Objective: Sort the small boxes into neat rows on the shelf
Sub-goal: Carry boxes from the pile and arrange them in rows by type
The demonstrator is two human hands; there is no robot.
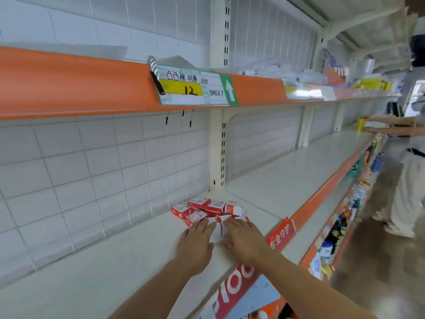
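Note:
Several small red-and-white boxes lie in a loose, untidy heap on the pale shelf, near the white upright post. My left hand and my right hand lie side by side just in front of the heap, fingers stretched out flat. Their fingertips rest on the nearest boxes, which are partly hidden beneath them. Neither hand grips a box.
An orange-fronted upper shelf with a price label hangs overhead. A red sign sticks up on the shelf's front edge by my right hand. Another person works at the far right of the same shelf, holding a yellow item.

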